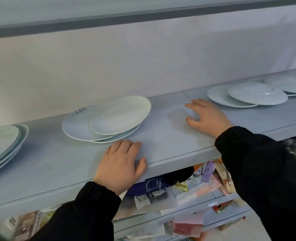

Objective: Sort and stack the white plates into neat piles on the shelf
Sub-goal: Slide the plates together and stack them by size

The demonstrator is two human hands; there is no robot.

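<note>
On the pale grey shelf [57,162] in front of you, the white plates lie in loose groups, none of them squared up. Your left hand [121,164] rests palm-down on the front edge, fingers relaxed and close together, thumb along the lip, holding nothing. Its fingertips stop just short of the middle pile [84,127].

That pile is three plates, slid out of line. The top oval plate [121,114] has its long axis running from near-left to far-right, and it overhangs a round plate [76,125] with dark print near its far rim. A third plate's rim [122,136] shows beneath them, nearest you.

Your right hand [208,117] is spread over bare shelf between the middle pile and the right-hand plates [254,93], fingers slightly bent and pointing left, gripping nothing. There, one plate overlaps another, with more plates [289,84] behind at the frame's edge.

At the far left, a stack of oval plates [3,145] is cut off by the frame. The lower shelf holds jumbled packets [187,186].
</note>
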